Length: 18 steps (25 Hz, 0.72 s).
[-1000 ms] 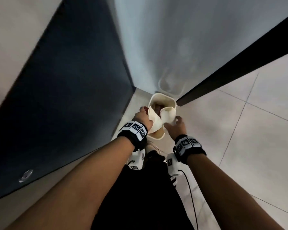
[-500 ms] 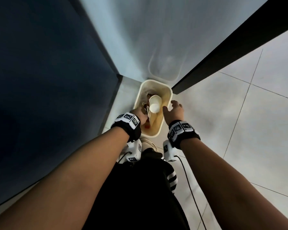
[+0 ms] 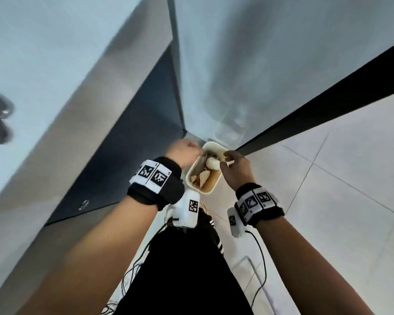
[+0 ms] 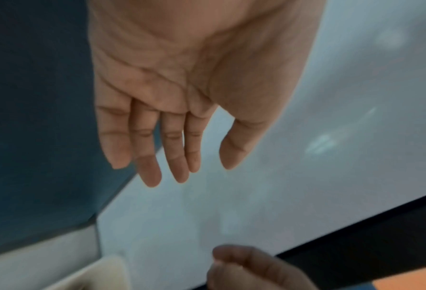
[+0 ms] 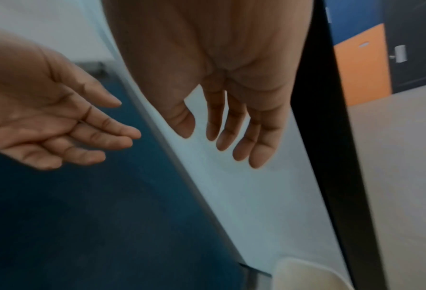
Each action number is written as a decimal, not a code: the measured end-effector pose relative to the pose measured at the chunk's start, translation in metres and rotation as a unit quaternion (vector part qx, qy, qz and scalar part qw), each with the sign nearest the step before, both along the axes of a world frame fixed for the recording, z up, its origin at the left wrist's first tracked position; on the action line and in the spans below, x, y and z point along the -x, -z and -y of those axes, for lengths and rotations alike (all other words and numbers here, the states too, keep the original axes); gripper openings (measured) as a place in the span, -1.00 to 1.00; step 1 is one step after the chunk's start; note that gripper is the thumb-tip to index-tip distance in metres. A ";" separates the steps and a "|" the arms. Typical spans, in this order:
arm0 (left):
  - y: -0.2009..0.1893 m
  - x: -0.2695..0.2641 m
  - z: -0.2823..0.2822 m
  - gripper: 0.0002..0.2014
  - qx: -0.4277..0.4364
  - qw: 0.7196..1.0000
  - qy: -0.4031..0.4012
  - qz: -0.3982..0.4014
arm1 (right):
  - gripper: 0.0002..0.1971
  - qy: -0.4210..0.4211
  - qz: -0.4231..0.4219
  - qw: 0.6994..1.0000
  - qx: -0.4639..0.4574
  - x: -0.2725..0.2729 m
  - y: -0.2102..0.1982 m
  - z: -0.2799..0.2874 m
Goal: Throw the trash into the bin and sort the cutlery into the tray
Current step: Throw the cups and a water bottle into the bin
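Below, bin [image 3: 192, 178] holds paper cup [image 3: 212, 164], scraps; both grips apart, empty.

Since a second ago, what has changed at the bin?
Both hands let go of the paper cups, which dropped into the bin; one white cup lies on top. Left hand and right hand are now open, empty. The bin stayed put.
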<state>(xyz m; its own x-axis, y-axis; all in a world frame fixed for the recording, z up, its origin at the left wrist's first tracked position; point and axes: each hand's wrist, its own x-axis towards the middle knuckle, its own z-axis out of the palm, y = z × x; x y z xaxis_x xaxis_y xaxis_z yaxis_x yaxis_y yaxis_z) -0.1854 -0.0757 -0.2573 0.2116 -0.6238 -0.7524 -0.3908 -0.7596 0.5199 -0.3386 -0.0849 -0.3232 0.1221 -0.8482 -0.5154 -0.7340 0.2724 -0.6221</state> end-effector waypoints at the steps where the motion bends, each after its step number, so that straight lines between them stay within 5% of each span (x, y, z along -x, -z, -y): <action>1: -0.035 -0.006 -0.005 -0.72 0.027 0.999 -0.027 -0.003 | -0.69 -0.032 0.007 0.999 0.012 -0.004 -0.032 0.001; 4: -0.137 -0.019 -0.026 -0.70 0.094 0.992 -0.085 -0.014 | -0.69 -0.118 0.036 0.991 0.054 -0.024 -0.120 0.008; 10: -0.263 -0.081 -0.085 -0.75 0.254 0.946 -0.200 0.024 | -0.75 -0.225 0.138 0.950 0.165 -0.095 -0.245 0.031; 14: -0.292 -0.130 -0.133 -0.73 0.307 0.883 -0.330 0.127 | -0.75 -0.306 0.176 0.917 0.185 -0.151 -0.289 0.029; 18: -0.292 -0.182 -0.155 -0.61 0.221 0.871 -0.309 0.312 | -0.71 -0.360 0.161 0.896 0.205 -0.214 -0.312 0.025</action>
